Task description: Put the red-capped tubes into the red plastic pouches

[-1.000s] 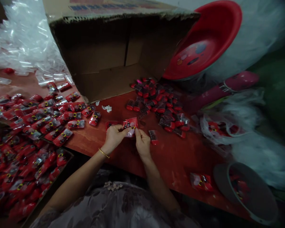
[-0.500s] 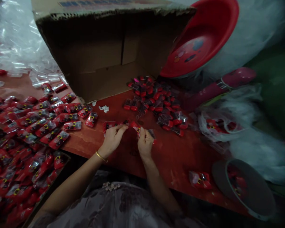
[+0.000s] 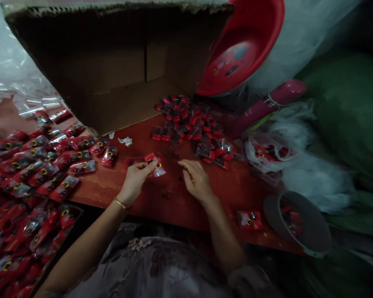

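Observation:
My left hand, with a gold bangle at the wrist, pinches a small red packet with a black and yellow print and a clear end. Partly behind those fingers, another red packet lies on the table. My right hand hovers over the red tabletop to the right, its fingers loosely curved and the thumb apart; I see nothing held in it. Beyond the hands sits a heap of small clear packs with red parts. Many printed red packets lie to the left.
A cardboard box lies open towards me at the back, beside a red basin. Right of the heap are a pink bottle-like object, a plastic bag and a grey bucket. Front left, a box brims with red packets.
The red packet that was in my right hand is now in my left. My right hand has come away from it with the fingers loosened. The camera view has shifted slightly right.

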### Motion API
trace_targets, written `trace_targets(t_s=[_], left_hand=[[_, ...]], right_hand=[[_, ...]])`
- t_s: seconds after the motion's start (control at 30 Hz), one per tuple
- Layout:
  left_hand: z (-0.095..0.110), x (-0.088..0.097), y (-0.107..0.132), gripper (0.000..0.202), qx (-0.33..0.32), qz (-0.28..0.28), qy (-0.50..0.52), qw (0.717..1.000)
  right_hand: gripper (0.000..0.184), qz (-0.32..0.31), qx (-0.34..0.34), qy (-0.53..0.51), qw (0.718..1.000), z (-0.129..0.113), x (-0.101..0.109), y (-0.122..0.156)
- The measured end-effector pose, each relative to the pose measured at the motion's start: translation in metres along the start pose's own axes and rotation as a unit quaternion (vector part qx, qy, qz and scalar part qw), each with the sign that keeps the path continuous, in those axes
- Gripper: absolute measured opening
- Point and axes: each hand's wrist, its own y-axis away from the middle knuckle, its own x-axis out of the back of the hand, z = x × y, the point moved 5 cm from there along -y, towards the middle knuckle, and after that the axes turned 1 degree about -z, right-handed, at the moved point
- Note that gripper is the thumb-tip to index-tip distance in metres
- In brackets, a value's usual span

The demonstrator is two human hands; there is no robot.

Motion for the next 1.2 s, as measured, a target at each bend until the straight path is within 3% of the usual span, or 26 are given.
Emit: trace_targets(t_s=[0.13, 0.23, 0.3, 0.43, 0.53, 0.63, 0.73, 0.8, 1.0, 1.2], left_hand=[[0.001, -0.003, 0.002, 0.046, 0.048, -0.023, 0.018, 0.998], [-0.004, -0.005, 0.004, 0.048, 0.062, -0.031, 0.02, 0.997], [-0.008, -0.004, 0.004, 0.047, 0.067, -0.03, 0.02, 0.997], [-0.013, -0.001, 0.006, 0.048, 0.084, -0.02, 0.013, 0.996], [-0.013, 0.0, 0.006, 0.049, 0.089, -0.023, 0.01, 0.996], [-0.015, 0.0, 0.007, 0.049, 0.094, -0.025, 0.019, 0.995], [-0.018, 0.0, 0.007, 0.048, 0.1, -0.031, 0.025, 0.994], [-0.018, 0.0, 0.008, 0.048, 0.097, -0.036, 0.022, 0.994], [-0.012, -0.005, 0.013, 0.043, 0.028, -0.057, -0.009, 0.998], [-0.008, -0.002, 0.014, 0.044, -0.001, -0.073, -0.048, 0.996]], right_hand=[[0.058, -0.186, 0.058, 0.161, 0.967, 0.044, 0.018, 0.005], [0.049, -0.237, 0.075, 0.185, 0.951, 0.056, 0.02, 0.015], [0.041, -0.234, 0.077, 0.181, 0.952, 0.054, 0.02, 0.021], [0.046, -0.223, 0.074, 0.176, 0.956, 0.048, 0.018, 0.027], [0.038, -0.22, 0.085, 0.17, 0.957, 0.044, 0.012, 0.027], [0.031, -0.181, 0.073, 0.146, 0.97, 0.039, 0.006, 0.027], [0.026, -0.126, 0.03, 0.053, 0.99, 0.025, 0.004, 0.033], [0.025, -0.122, -0.013, -0.055, 0.991, 0.012, 0.001, 0.041], [0.027, -0.153, -0.162, -0.305, 0.926, -0.016, -0.018, 0.052], [0.032, -0.125, -0.263, -0.372, 0.882, -0.012, -0.031, 0.05]])
